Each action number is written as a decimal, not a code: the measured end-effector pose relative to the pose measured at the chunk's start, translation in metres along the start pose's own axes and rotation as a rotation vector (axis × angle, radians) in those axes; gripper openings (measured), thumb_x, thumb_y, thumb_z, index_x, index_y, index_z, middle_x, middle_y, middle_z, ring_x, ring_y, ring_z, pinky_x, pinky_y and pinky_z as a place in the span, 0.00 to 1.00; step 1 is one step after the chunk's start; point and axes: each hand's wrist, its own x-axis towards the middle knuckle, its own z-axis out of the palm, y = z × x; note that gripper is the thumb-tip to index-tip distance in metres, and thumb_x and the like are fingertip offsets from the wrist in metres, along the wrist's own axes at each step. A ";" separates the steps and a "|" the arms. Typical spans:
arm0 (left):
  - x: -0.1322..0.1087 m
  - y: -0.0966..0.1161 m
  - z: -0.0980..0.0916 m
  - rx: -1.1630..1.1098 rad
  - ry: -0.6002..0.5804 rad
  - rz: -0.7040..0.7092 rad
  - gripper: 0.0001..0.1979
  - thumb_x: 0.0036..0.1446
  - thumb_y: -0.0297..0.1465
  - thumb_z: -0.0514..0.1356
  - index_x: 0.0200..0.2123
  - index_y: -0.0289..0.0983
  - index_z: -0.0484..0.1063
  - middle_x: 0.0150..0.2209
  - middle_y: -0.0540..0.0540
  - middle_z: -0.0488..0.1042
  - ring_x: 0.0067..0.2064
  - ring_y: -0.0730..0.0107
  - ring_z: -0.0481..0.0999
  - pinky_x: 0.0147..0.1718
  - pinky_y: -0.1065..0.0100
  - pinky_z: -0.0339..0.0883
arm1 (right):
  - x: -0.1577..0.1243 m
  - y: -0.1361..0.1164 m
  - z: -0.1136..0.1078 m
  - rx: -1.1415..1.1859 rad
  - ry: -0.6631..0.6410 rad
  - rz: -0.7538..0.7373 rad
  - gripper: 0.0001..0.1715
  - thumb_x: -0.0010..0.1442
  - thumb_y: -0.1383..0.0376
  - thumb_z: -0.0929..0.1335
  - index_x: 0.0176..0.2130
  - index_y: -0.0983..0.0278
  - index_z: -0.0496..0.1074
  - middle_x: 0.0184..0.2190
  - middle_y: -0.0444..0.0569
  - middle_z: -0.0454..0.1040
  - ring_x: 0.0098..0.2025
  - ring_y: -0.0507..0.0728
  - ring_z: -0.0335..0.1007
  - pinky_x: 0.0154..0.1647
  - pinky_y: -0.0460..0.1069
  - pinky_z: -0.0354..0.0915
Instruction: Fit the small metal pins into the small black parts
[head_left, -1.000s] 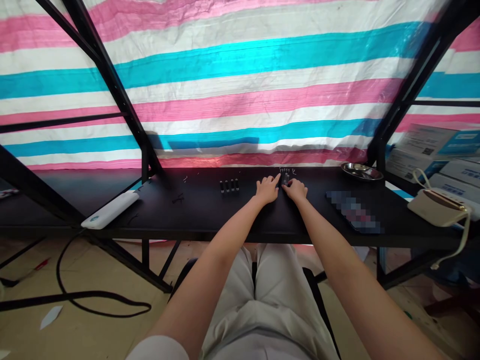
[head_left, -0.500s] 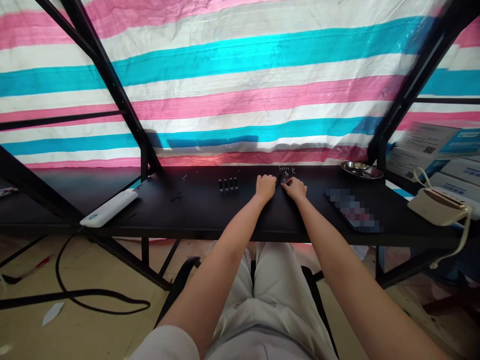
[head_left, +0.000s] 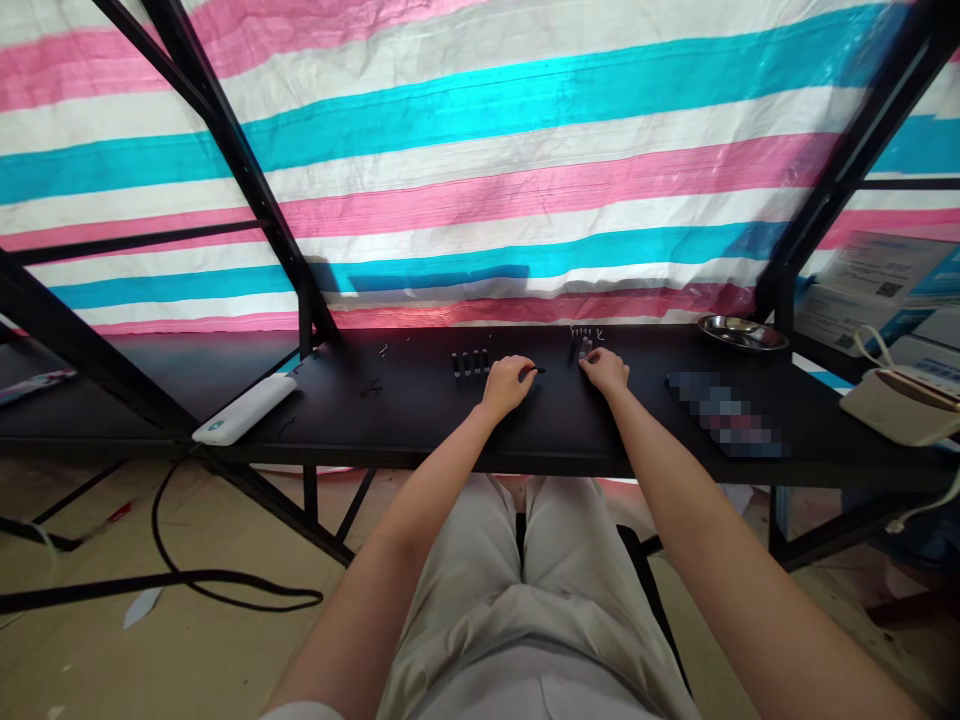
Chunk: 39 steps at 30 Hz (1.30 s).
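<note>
My left hand (head_left: 509, 384) is closed in a pinch over the black tabletop, and the dark tip of a small black stick-like piece (head_left: 539, 370) pokes out from its fingertips. Just left of it stands a short row of small black cylinders (head_left: 466, 364) with pale grey ends. My right hand (head_left: 607, 371) is closed, its thumb and finger on a small greyish cylinder (head_left: 584, 347) in a little cluster. Behind that cluster lie several tiny white curled bits (head_left: 587, 332). The exact kind of these small parts is too small to make out.
On the black table (head_left: 405, 430) are a white oblong device (head_left: 246, 408), a shiny metal dish (head_left: 742, 333) and a blurred-out dark phone-like slab (head_left: 724, 415). A cream pouch-like case (head_left: 896, 408) and boxes (head_left: 885, 280) are at the right. A striped sheet (head_left: 510, 180) hangs behind.
My left hand has moved left, away from the cluster, with the small black piece in its fingers. My right hand stays at the cluster. The whole view has shifted slightly.
</note>
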 end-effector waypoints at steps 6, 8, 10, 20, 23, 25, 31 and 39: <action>-0.010 -0.005 0.001 -0.092 0.097 -0.078 0.04 0.55 0.29 0.58 0.34 0.36 0.72 0.32 0.47 0.74 0.35 0.69 0.71 0.39 0.66 0.65 | -0.007 0.002 -0.002 -0.006 -0.013 -0.038 0.10 0.54 0.59 0.65 0.35 0.61 0.71 0.37 0.48 0.75 0.43 0.59 0.68 0.44 0.53 0.57; -0.011 -0.006 0.000 -0.100 0.107 -0.093 0.04 0.55 0.28 0.57 0.34 0.36 0.71 0.32 0.47 0.74 0.34 0.70 0.71 0.39 0.66 0.65 | -0.011 0.002 -0.003 -0.030 -0.027 -0.080 0.10 0.55 0.59 0.65 0.35 0.61 0.71 0.36 0.48 0.75 0.41 0.58 0.69 0.43 0.52 0.58; -0.011 -0.006 -0.001 -0.103 0.122 -0.097 0.04 0.55 0.28 0.57 0.34 0.36 0.71 0.33 0.47 0.74 0.34 0.70 0.71 0.39 0.67 0.65 | -0.017 0.000 -0.004 -0.059 -0.044 -0.145 0.09 0.56 0.59 0.64 0.35 0.61 0.70 0.35 0.48 0.75 0.40 0.57 0.69 0.40 0.50 0.58; -0.013 -0.005 -0.002 -0.101 0.152 -0.054 0.04 0.57 0.26 0.53 0.36 0.36 0.67 0.34 0.46 0.71 0.36 0.69 0.69 0.40 0.67 0.65 | -0.043 -0.021 -0.008 -0.212 -0.110 -0.530 0.11 0.60 0.61 0.61 0.41 0.61 0.68 0.34 0.50 0.75 0.34 0.55 0.70 0.32 0.46 0.56; -0.014 -0.003 -0.003 -0.114 0.135 -0.043 0.05 0.58 0.25 0.52 0.36 0.36 0.66 0.35 0.45 0.71 0.38 0.68 0.69 0.41 0.66 0.64 | -0.049 -0.029 -0.007 -0.276 -0.107 -0.629 0.12 0.62 0.61 0.60 0.42 0.62 0.67 0.35 0.51 0.76 0.35 0.55 0.71 0.31 0.46 0.56; -0.014 -0.002 -0.003 -0.122 0.118 -0.023 0.05 0.58 0.25 0.52 0.37 0.37 0.66 0.36 0.45 0.71 0.39 0.68 0.69 0.42 0.67 0.64 | -0.053 -0.034 -0.008 -0.322 -0.106 -0.673 0.13 0.63 0.60 0.59 0.43 0.62 0.67 0.36 0.52 0.76 0.35 0.56 0.71 0.31 0.46 0.55; -0.013 -0.002 -0.002 -0.144 0.093 -0.005 0.05 0.59 0.26 0.51 0.36 0.37 0.66 0.36 0.46 0.71 0.40 0.68 0.69 0.43 0.67 0.64 | -0.060 -0.040 -0.011 -0.404 -0.112 -0.694 0.14 0.64 0.60 0.57 0.44 0.64 0.65 0.36 0.54 0.76 0.36 0.58 0.72 0.30 0.46 0.54; -0.014 0.000 -0.003 -0.201 0.129 -0.029 0.05 0.60 0.26 0.51 0.37 0.37 0.66 0.36 0.46 0.71 0.40 0.70 0.70 0.41 0.68 0.65 | -0.061 -0.040 -0.012 -0.448 -0.077 -0.645 0.14 0.64 0.60 0.57 0.44 0.64 0.64 0.35 0.56 0.76 0.35 0.59 0.73 0.30 0.47 0.53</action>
